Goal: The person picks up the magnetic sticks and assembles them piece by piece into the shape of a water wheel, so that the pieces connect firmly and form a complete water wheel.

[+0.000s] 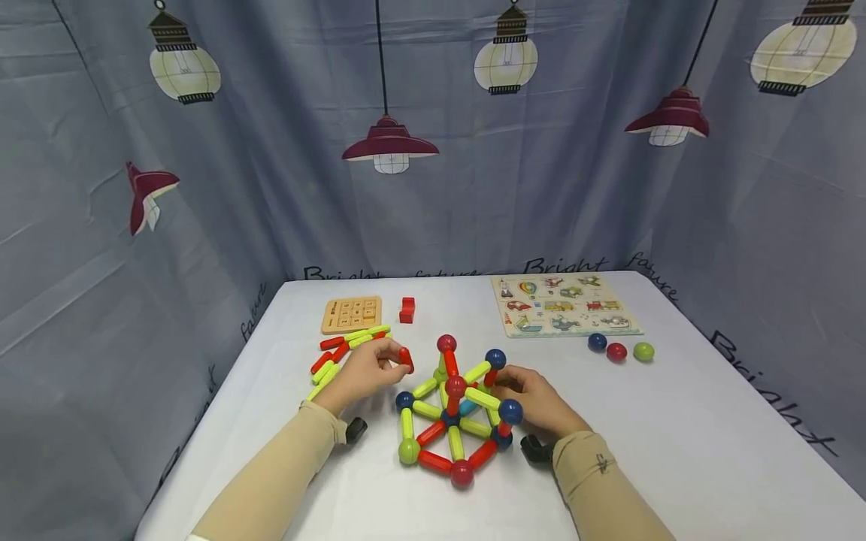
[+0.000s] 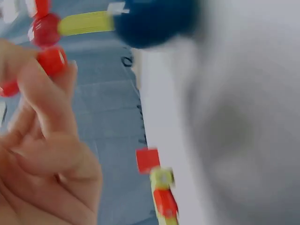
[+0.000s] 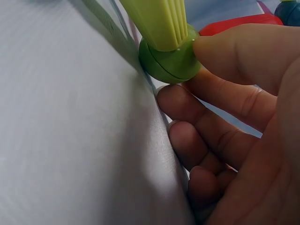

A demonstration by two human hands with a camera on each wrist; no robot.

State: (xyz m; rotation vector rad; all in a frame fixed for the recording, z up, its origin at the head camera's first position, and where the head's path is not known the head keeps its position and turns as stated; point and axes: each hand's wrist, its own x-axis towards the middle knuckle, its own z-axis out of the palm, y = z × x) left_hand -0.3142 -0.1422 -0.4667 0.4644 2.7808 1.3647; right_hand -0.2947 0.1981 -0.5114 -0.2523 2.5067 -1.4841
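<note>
Here, each camera view in turn.

Head view, table: a white table (image 1: 676, 451) stood before a grey curtain printed with lamps.
Head view, structure: a dome-like structure (image 1: 455, 409) of red and yellow-green rods joined by blue, red and green balls sat on the table near the front edge, between the two hands.
Head view, left hand: the left hand (image 1: 368, 372) hovered just left of the structure, fingers curled, pinching a short red rod (image 1: 405, 358) at the fingertips.
Head view, right hand: the right hand (image 1: 537, 402) rested on the table against the right side of the structure, fingers curled at its rods and balls.
Head view, other things: a pile of loose rods (image 1: 341, 353) lay behind the left hand; behind it lay a wooden number board (image 1: 352, 314) and a small red block (image 1: 407, 309). A picture puzzle board (image 1: 564, 304) lay at the far right, with three loose balls (image 1: 617, 350), blue, red and green, in front of it.

Left wrist view: blurred. The fingers (image 2: 47, 108) were bent, with the red rod's end (image 2: 52, 61) at a fingertip; a blue ball (image 2: 154, 21) and a yellow-green rod of the structure showed above.

Right wrist view: the thumb (image 3: 239, 54) and a finger pinched a green ball (image 3: 171, 61) that sat touching the table, a yellow-green rod (image 3: 159, 21) rising from it; the other fingers were curled beneath.
</note>
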